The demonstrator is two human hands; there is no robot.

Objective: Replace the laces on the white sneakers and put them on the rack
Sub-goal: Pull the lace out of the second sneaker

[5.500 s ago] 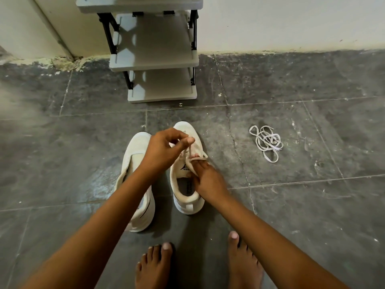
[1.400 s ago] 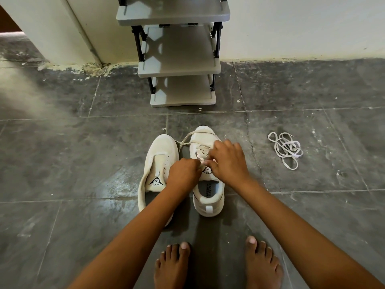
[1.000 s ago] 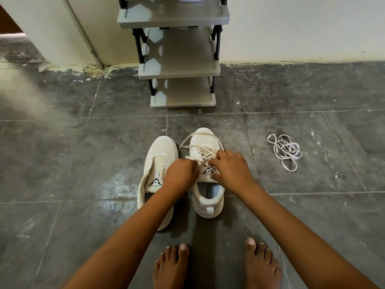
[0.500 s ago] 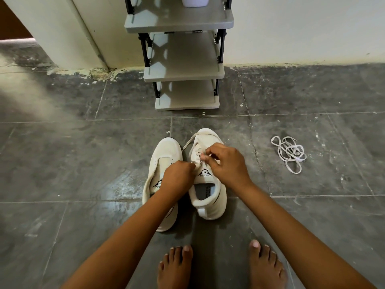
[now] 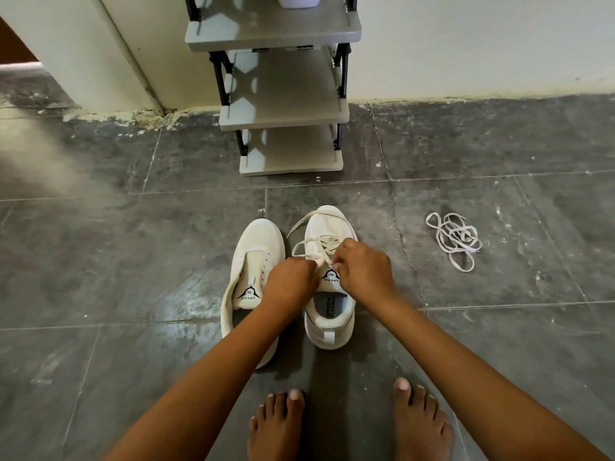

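Head view, floor scene, left to right; grey tiled floor (image 5: 100, 261) bare on the left side; left sneaker (image 5: 253, 261) lies on the tiles with no lace in it, tongue showing, heel partly under the left forearm; left hand (image 5: 291, 282) has its fingers curled, pinching the lace (image 5: 316, 242) at the upper eyelets of the right sneaker (image 5: 329, 314); right sneaker stands upright just beside the left one, toe pointing to the rack (image 5: 283, 114); lace is crossed over its front with one end trailing off the toe to the left; right hand (image 5: 364, 269) also curled, pinching the same lace from the other side, knuckles nearly meeting the left hand's (fingertips hidden, so exact eyelet cannot be told); rack stands against the wall beyond the shoes, grey shelves, a white container (image 5: 298, 0) on the top visible shelf, lower shelves hold nothing visible; loose lace bundle (image 5: 454, 239) lies tangled on the floor well to the right of the shoes; bare feet at bottom edge

Step, by my read: working the lace at the top of the right shoe, early-to-mid task; neither shoe on the rack yet

Next move probably needs both ends drawn even and snug, then the bundle fetched for the unlaced shoe
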